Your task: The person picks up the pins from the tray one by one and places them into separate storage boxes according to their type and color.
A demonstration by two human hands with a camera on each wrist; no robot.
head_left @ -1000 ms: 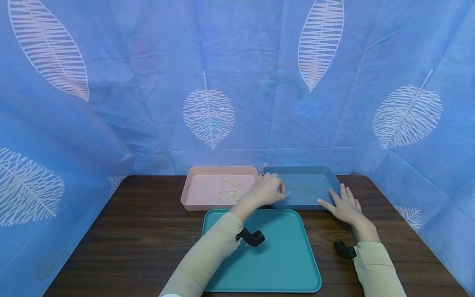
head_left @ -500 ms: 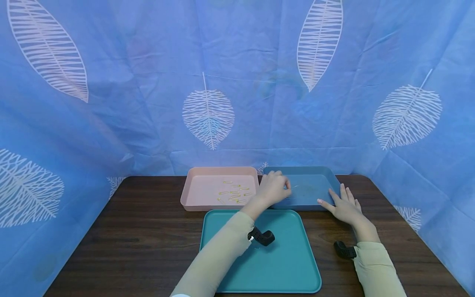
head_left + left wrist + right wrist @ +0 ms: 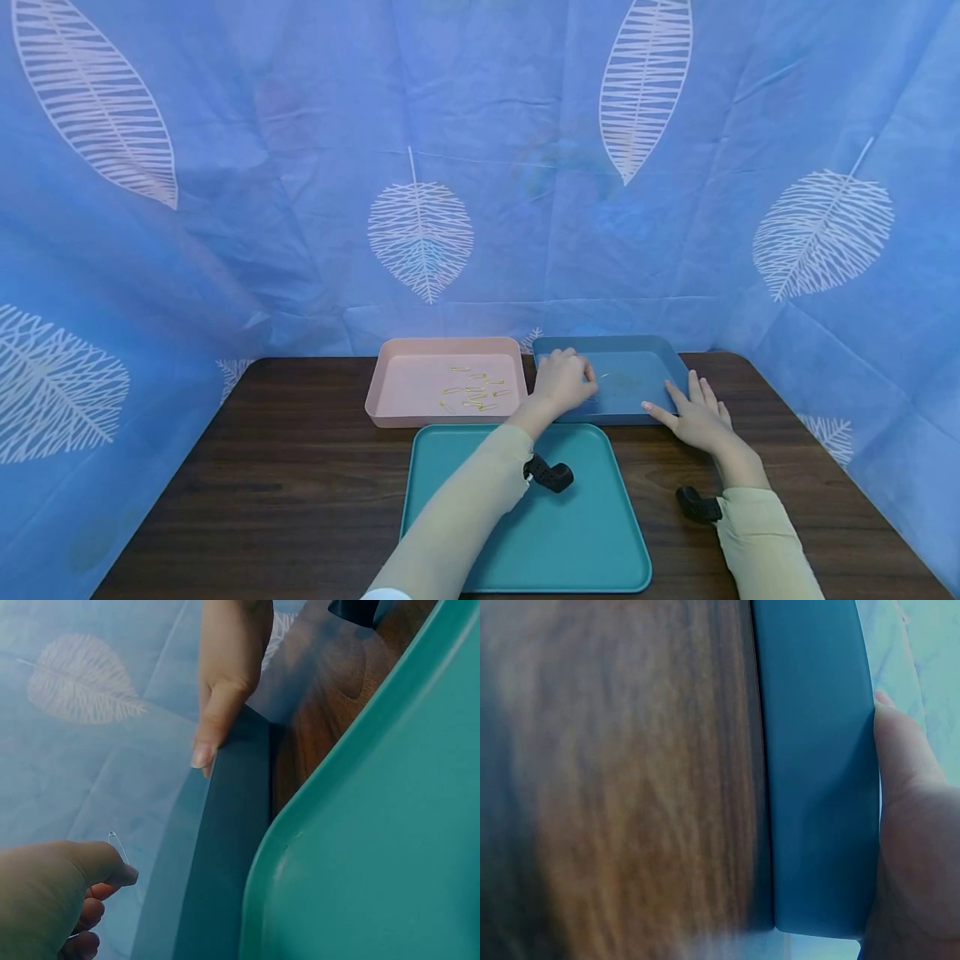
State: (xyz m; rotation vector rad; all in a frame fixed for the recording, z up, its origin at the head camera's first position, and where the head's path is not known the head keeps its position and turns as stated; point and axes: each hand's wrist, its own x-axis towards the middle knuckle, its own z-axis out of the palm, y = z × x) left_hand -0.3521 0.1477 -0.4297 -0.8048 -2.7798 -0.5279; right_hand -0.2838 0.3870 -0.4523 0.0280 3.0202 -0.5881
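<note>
My left hand (image 3: 562,383) is over the left part of the blue tray (image 3: 637,358). Its thumb and fingers pinch a thin silver safety pin (image 3: 116,841), whose looped end sticks up past the thumb in the left wrist view. Fingers spread, my right hand (image 3: 699,417) rests on the right front corner of that tray; its thumb (image 3: 900,742) lies along the rim in the right wrist view. The pink tray (image 3: 401,383) to the left contains several gold safety pins (image 3: 476,397). My left hand covers part of the blue tray's floor.
A larger teal tray (image 3: 570,542) lies in front of the two smaller trays, with my left forearm crossing above it. All three trays are on a dark wooden table (image 3: 285,483). Blue leaf-patterned cloth (image 3: 487,250) hangs behind and at the sides.
My left hand has shifted a little to the right over the blue tray, and silver pins visible there earlier are now mostly behind it. The right hand has stayed at the corner.
</note>
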